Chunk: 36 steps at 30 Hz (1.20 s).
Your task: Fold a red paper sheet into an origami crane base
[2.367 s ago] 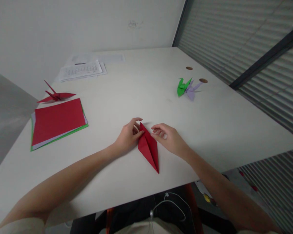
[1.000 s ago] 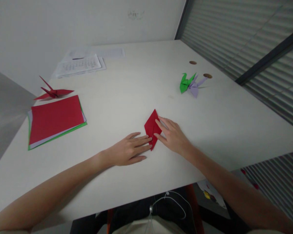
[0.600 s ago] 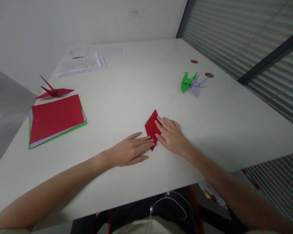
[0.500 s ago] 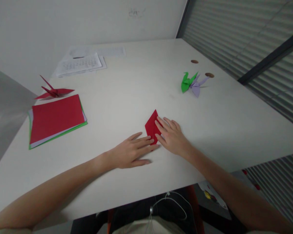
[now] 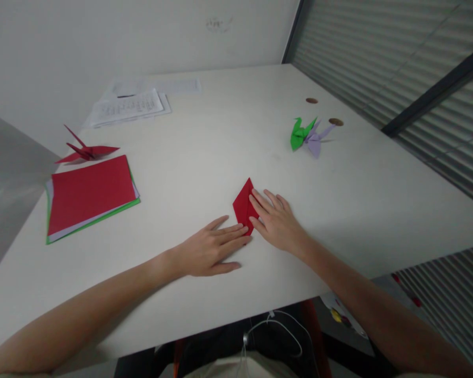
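Note:
A folded piece of red origami paper (image 5: pixel 242 203), kite-shaped with a crease down its middle, lies flat on the white table. My left hand (image 5: pixel 211 249) rests palm down with its fingers stretched out, the fingertips on the paper's lower end. From the other side my right hand (image 5: pixel 276 219) lies over the paper's right part, fingers spread and pressing on it. The right edge of the paper is hidden under those fingers.
At the left lies a stack of coloured paper (image 5: pixel 92 194), red on top, with a red paper crane (image 5: pixel 87 152) behind it. A green crane (image 5: pixel 298 135) and a lilac crane (image 5: pixel 314 142) stand at right. Written sheets (image 5: pixel 128 107) lie at the back left.
The hands keep almost the same places on the red paper. My left fingers have shifted very slightly left along its lower end, and the whole view has moved a little.

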Each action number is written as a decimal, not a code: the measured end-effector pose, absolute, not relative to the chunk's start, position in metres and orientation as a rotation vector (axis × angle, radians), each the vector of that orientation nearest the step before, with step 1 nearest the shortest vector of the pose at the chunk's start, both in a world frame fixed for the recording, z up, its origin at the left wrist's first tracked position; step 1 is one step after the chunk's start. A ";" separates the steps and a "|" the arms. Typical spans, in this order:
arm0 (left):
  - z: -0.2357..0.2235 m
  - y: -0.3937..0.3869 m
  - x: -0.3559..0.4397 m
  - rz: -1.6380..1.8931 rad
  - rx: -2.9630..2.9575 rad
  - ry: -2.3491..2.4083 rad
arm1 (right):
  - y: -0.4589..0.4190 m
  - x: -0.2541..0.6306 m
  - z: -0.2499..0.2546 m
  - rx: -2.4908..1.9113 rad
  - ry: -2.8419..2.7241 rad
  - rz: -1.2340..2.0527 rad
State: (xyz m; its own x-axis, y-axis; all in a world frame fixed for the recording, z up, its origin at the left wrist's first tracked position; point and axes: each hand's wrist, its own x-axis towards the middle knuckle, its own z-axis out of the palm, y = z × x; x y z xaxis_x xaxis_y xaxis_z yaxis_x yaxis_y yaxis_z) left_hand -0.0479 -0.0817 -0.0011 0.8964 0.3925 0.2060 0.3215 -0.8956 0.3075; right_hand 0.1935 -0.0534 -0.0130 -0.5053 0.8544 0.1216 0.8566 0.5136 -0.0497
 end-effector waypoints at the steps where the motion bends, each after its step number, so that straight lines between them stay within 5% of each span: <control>1: -0.001 -0.081 -0.048 0.381 2.791 0.538 | -0.054 0.193 -0.013 -1.492 -2.620 -0.027; 36: -0.003 -0.079 -0.050 0.524 2.815 0.551 | -0.054 0.191 -0.015 -1.482 -2.638 -0.082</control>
